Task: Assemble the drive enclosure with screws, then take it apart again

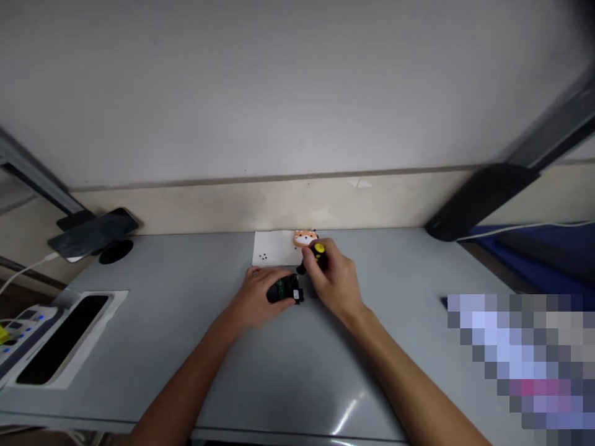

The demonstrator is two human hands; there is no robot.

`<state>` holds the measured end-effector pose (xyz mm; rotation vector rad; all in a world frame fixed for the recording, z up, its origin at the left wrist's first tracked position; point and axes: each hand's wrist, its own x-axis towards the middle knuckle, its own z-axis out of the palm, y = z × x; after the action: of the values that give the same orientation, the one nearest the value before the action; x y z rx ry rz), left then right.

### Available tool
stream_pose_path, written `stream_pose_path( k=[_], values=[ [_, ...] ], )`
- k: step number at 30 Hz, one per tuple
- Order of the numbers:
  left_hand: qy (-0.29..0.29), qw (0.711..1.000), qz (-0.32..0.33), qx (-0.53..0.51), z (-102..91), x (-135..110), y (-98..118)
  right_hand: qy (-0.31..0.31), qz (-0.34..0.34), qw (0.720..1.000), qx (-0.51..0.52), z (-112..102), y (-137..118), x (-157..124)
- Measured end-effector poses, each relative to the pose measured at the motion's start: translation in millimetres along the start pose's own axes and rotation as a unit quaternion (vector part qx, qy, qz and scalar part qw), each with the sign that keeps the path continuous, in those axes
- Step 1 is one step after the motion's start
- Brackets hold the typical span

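Note:
My left hand (258,292) rests on the grey table (297,371), fingers closed around a small black device with a green circuit board (284,290). My right hand (335,280) grips a black tool with a yellow cap (317,253), upright and just right of the device. Behind both hands lies a white sheet of paper (274,246) with several tiny dark screws (263,256) on it. A small orange and white dog-face figure (305,238) sits at the paper's right end.
A phone on a black stand (93,234) sits at the back left with a white cable. A white tray with a black insert (65,337) and a power strip (18,322) lie at the left edge. A black lamp arm (478,198) leans at the back right.

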<state>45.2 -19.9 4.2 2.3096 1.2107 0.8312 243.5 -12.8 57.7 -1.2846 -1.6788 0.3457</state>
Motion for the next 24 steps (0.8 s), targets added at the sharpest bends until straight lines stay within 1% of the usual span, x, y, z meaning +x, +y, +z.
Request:
stream_pose_path(
  k=[9,18,24],
  values=[
    [0.006,1.000,0.002,0.005,-0.1,-0.5,-0.6,0.013,0.016,1.000,-0.006,-2.0,2.4,-1.1],
    [0.005,1.000,0.000,0.002,-0.8,0.0,0.0,0.049,0.009,0.999,0.005,-4.2,2.1,1.7],
    [-0.003,1.000,0.001,-0.001,-1.9,0.0,0.1,0.038,0.008,0.999,-0.006,-1.5,3.1,0.6]
  ],
)
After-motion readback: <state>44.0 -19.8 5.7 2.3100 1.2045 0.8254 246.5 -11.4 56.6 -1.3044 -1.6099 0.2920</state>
